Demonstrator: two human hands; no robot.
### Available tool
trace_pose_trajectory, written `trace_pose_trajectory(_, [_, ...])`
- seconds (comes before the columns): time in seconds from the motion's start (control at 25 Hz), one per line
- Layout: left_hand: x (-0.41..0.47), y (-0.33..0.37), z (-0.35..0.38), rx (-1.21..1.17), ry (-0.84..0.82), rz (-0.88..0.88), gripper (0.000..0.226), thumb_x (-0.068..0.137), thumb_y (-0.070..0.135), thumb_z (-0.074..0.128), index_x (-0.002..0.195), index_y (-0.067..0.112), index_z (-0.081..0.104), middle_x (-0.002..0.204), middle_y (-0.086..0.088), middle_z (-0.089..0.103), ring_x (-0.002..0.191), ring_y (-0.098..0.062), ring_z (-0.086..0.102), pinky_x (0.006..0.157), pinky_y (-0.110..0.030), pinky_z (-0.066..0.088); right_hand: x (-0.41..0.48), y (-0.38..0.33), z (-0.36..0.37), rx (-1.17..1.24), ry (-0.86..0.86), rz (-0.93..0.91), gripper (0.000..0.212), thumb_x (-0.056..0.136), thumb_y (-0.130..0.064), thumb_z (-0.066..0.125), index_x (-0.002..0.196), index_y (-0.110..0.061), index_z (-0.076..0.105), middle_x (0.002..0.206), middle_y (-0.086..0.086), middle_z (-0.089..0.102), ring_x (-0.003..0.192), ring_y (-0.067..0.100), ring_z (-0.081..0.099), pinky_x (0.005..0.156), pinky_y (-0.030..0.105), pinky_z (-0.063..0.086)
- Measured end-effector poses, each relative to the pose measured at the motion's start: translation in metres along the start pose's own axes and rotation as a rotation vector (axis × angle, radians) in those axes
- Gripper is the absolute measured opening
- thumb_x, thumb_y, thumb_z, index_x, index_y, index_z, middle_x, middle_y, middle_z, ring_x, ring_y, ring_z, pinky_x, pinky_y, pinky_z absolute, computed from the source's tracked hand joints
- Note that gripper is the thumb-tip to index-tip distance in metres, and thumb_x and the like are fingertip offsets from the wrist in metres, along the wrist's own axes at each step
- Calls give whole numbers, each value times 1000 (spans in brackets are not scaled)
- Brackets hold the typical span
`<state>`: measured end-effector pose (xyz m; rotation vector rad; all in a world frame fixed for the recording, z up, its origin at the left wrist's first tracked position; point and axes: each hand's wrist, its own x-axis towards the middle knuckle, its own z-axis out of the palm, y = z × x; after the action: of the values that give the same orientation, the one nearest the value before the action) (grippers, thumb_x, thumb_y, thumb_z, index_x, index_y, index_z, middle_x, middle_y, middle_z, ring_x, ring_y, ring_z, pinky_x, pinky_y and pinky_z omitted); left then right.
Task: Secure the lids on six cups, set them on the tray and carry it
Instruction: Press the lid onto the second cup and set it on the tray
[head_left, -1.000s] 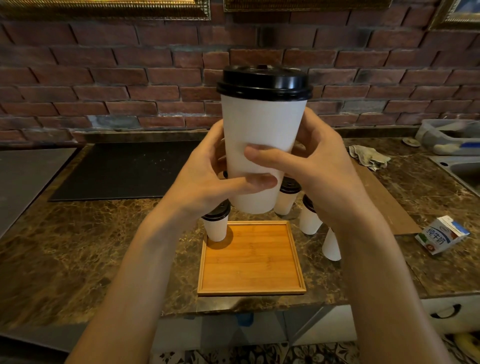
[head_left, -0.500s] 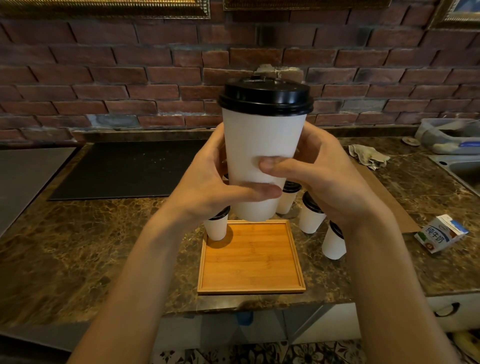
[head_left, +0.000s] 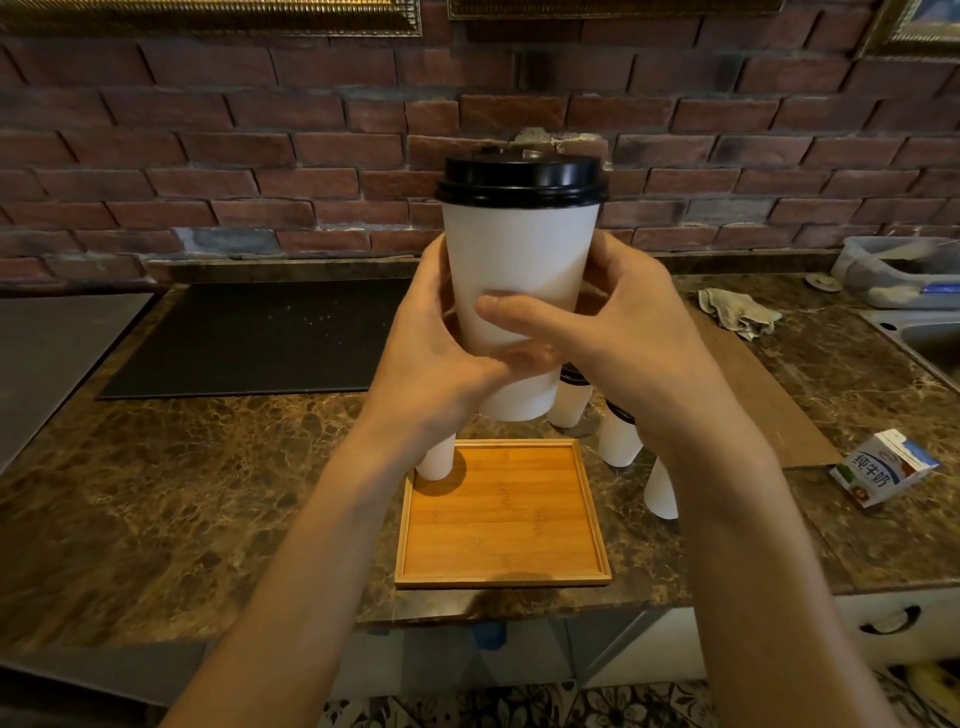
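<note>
Head view: your left hand (head_left: 441, 364) and right hand (head_left: 623, 343) curl round the black-lidded white paper cup (head_left: 519, 270), held up at 12 o'clock of the square wooden tray (head_left: 501, 514). Probably light, thin-walled; grip mid-body gently.

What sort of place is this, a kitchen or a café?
Likely a café or home kitchen: takeaway cups with black lids, a wooden tray on a stone counter, a sink and milk carton at right.

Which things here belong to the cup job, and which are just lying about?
Job: held cup, black lid, left hand, right hand, other cups, wooden tray.
Lying about: milk carton, rag, plastic container, black mat.
</note>
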<state>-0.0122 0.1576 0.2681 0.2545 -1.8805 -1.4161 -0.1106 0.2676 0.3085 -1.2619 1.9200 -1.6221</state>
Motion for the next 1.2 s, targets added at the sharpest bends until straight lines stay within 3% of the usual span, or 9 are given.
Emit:
trace_pose_trajectory(0.12, [1,-1,1,12,11,3,94,62,13,85,140,24,33,126,11,54,114,1,56,77,-12,51,0,1,5,-31,28,-4,65,72,-38,82,127,-24,51,111,-13,61,100,1,60,80,26,59])
trace_pose_trajectory(0.24, [1,0,-1,16,14,10,93,57,22,83,136,28,34,120,17,54,110,10,54,73,-8,49,0,1,7,-40,46,-13,68,70,-40,83,128,-24,51,110,-13,60,99,1,60,79,26,59])
trace_pose_trajectory(0.44, [1,2,-7,63,-24,10,92,63,8,84,137,28,34,121,18,52,111,10,53,76,-9,49,-1,-1,6,-25,53,-51,71,69,-39,84,131,-24,52,114,-13,61,103,2,60,83,29,58])
trace_pose_trajectory(0.6, [-1,7,-8,47,-49,-9,88,55,27,85,126,39,36,117,19,55,108,9,55,75,-8,49,-2,0,1,8,-13,-74,67,70,-35,84,130,-24,54,116,-12,64,109,4,60,88,33,57])
trace_pose_trajectory(0.8, [-3,9,-14,-4,-144,-26,93,59,24,85,137,31,35,127,8,56,116,-9,57,82,-24,55,-1,4,-8,94,-80,-87,66,68,-34,81,128,-21,57,114,-10,67,110,5,61,87,27,55])
trace_pose_trajectory(0.96, [-4,8,-15,-13,-162,-21,85,59,21,85,131,34,40,120,11,60,112,-8,59,78,-18,53,-2,6,-10,121,-137,-107,62,70,-32,78,128,-21,57,113,-11,68,109,4,62,84,21,53])
trace_pose_trajectory(1.2, [-6,7,-13,0,-152,10,94,58,21,85,138,18,37,124,3,58,114,-12,58,81,-21,53,-3,8,-11,189,-205,-90,55,73,-25,75,125,-24,56,112,-11,70,109,4,63,83,18,51])
